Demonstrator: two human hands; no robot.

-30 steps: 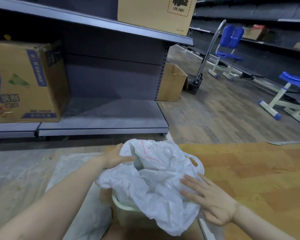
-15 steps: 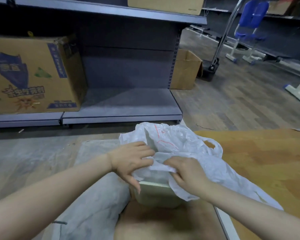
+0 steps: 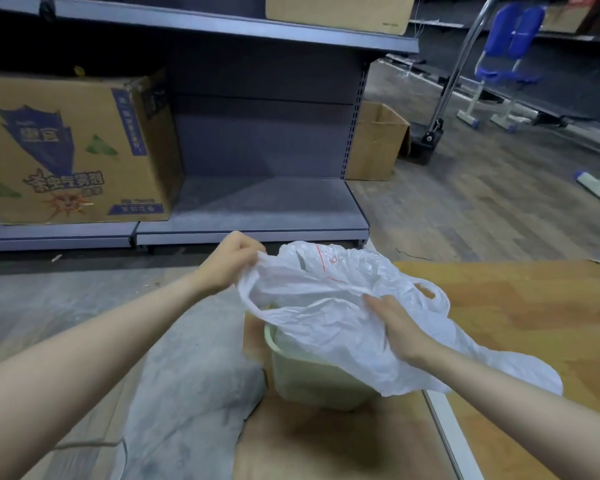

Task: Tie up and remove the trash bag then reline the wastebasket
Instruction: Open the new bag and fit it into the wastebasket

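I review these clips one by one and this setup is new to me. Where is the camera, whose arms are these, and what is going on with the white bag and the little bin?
There is no robot here. The camera sits on a person's head and looks forward and down, so the two bare arms are the wearer's own. The left hand pinches the edge of a white plastic bag and pulls it outward. The right hand holds the bag's near side. The bag is spread over a pale green wastebasket, which stands on a wooden surface. Behind are grey store shelves with a printed cardboard box.
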